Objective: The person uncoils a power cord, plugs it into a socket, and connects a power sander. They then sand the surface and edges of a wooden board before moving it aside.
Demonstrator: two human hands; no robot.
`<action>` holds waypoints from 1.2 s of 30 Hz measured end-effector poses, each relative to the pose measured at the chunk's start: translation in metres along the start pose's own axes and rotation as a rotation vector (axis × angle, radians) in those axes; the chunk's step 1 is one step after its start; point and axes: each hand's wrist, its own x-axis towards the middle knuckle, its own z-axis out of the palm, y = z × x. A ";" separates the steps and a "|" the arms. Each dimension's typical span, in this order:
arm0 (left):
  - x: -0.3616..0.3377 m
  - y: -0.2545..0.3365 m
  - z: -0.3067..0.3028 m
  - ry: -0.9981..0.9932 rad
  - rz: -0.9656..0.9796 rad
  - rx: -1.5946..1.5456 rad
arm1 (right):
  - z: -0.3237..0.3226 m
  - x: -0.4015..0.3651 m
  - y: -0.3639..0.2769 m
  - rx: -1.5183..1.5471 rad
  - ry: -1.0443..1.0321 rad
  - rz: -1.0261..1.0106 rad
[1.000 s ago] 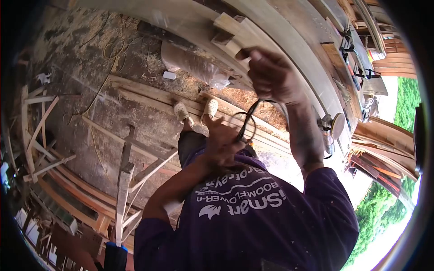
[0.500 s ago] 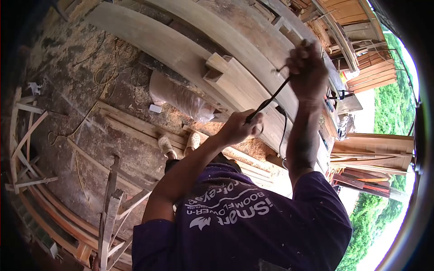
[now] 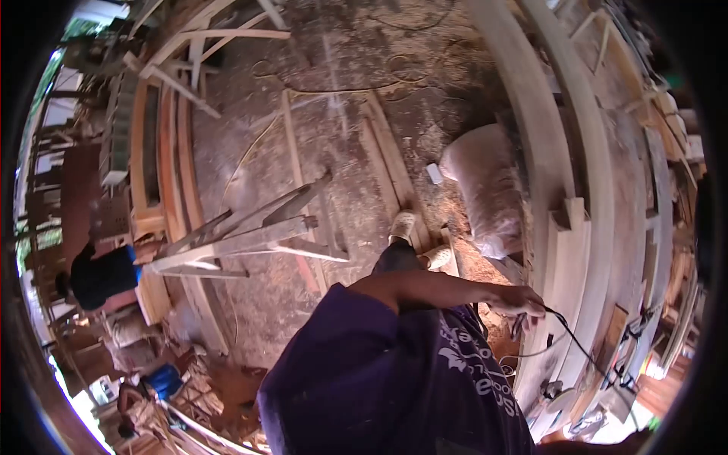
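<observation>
My left hand [image 3: 523,300] is closed around a thin black cable [image 3: 578,346] at waist height, beside the edge of a long wooden workbench [image 3: 570,258]. From my fist the cable runs down to the right toward small tools [image 3: 626,369] lying on the bench. My purple shirt [image 3: 394,379] fills the lower middle of the view. My right hand is out of sight. My feet in pale clogs [image 3: 403,226] stand on the sawdust floor.
A stuffed sack [image 3: 485,189] lies by the bench. Long curved planks [image 3: 531,98] rest on the bench. A wooden trestle [image 3: 250,236] stands to the left. Loose battens and frames [image 3: 163,144] lie about. Two other people [image 3: 98,277] are at the far left.
The view has swung left and down. Both hands had been raised, stretching the cable over the bench; now the left hand holds it low and the right hand has left the view.
</observation>
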 end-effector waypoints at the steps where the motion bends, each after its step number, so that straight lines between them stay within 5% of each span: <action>1: -0.005 0.003 0.004 0.009 0.001 -0.004 | -0.008 -0.004 -0.012 0.007 0.029 0.013; 4: 0.004 0.000 0.024 0.007 -0.149 -0.409 | -0.045 -0.013 -0.024 -0.017 0.087 0.037; 9: 0.020 -0.008 0.033 -0.013 -0.367 -0.580 | -0.159 -0.032 -0.006 -0.233 0.101 0.081; 11: 0.025 -0.037 0.016 -0.174 -0.479 -0.728 | -0.195 -0.042 -0.040 -0.184 0.133 0.220; 12: 0.015 -0.023 0.011 -0.347 -0.343 -0.488 | -0.209 -0.048 -0.054 -0.182 0.152 0.271; 13: 0.008 -0.003 0.011 -0.452 -0.445 -0.467 | -0.225 -0.059 -0.063 -0.265 0.139 0.281; 15: 0.005 0.019 0.016 -0.635 -0.627 -0.382 | -0.264 -0.085 -0.053 -1.005 0.028 -0.146; 17: 0.015 0.010 0.021 -0.831 -0.725 -0.192 | -0.262 -0.119 -0.030 -1.507 -0.179 -0.097; 20: 0.027 0.015 0.035 -0.860 -0.776 0.060 | -0.225 -0.237 0.072 -0.639 -0.296 0.559; 23: 0.035 -0.008 0.037 -0.781 -0.785 0.159 | -0.121 -0.287 0.011 -0.103 -0.234 1.193; 26: 0.029 0.009 0.048 -0.749 -0.817 0.220 | -0.062 -0.307 -0.011 0.208 -0.297 1.537; 28: 0.018 -0.010 0.031 -0.685 -0.807 0.208 | -0.037 -0.317 -0.008 0.491 -0.215 1.616; 32: 0.000 -0.015 0.015 -0.544 -0.691 0.371 | -0.012 -0.298 -0.014 0.415 -0.224 1.495; 34: -0.010 -0.009 0.012 -0.157 -0.732 0.300 | -0.004 -0.295 0.011 0.405 -0.298 1.399; 35: -0.016 -0.029 -0.002 0.059 -0.743 -0.096 | 0.005 -0.284 0.018 0.441 -0.302 1.343; 36: -0.022 -0.046 -0.017 0.082 -0.732 -0.098 | 0.015 -0.272 0.024 0.478 -0.305 1.287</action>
